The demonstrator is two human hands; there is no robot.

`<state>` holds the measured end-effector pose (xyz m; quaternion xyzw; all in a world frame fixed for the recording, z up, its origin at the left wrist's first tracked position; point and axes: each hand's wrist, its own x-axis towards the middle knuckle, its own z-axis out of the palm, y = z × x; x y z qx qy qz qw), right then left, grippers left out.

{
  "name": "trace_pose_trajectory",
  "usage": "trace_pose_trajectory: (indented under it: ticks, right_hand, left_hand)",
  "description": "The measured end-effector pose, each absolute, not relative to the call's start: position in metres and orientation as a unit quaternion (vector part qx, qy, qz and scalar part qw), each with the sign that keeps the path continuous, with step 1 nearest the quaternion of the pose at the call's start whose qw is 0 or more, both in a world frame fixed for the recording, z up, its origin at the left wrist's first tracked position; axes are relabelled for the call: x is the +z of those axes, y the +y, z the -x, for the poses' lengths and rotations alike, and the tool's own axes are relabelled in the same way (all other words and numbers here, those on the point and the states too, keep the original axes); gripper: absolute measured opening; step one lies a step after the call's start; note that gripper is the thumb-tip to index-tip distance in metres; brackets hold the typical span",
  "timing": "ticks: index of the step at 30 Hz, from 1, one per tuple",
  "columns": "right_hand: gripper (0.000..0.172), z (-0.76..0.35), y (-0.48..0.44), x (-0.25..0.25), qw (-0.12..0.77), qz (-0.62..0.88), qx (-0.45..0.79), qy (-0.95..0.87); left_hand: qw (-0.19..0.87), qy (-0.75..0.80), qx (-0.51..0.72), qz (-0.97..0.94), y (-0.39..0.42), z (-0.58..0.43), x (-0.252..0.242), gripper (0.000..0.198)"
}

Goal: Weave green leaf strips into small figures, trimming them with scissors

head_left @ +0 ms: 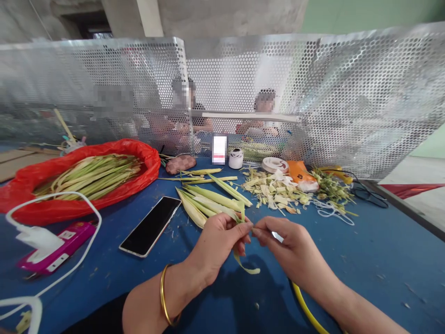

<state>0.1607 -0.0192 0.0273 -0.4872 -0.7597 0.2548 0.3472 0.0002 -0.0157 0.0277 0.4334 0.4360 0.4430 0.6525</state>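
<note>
My left hand (224, 239), a gold bangle at its wrist, is closed on a pale green husk strip (242, 214) that looks like corn husk. One end stands up above the fingers; a curled tail (248, 268) hangs below them. Thumb and fingertips of my right hand (281, 239) are pinched together right beside the left thumb tip. Whatever lies in that pinch is too small to make out. Just beyond the left hand, several long husk leaves (196, 204) lie fanned out on the blue table (365, 264).
A red plastic bag (146, 155) of long leaves lies left, near a magenta power strip (64, 246) with a white cable. A black-screened phone (151, 226) lies beside the leaves. Husk scraps (274, 188), a tape roll (274, 164) and a perforated metal screen (239, 79) stand behind; people sit beyond it.
</note>
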Motion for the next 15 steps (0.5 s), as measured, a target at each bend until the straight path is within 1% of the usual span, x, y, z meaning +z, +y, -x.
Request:
trace_pose_trajectory:
  ticks: [8,15]
  right_hand:
    - [0.029,-0.176,-0.023,0.045,0.287,0.481,0.254,-0.789]
    - [0.029,-0.178,-0.023,0.046,0.266,0.48,0.245,-0.8]
  left_hand:
    - [0.659,0.435,0.419,-0.448,-0.012,0.003,0.028,0.022]
    - [0.65,0.448,0.42,-0.448,-0.01,0.004,0.028,0.022]
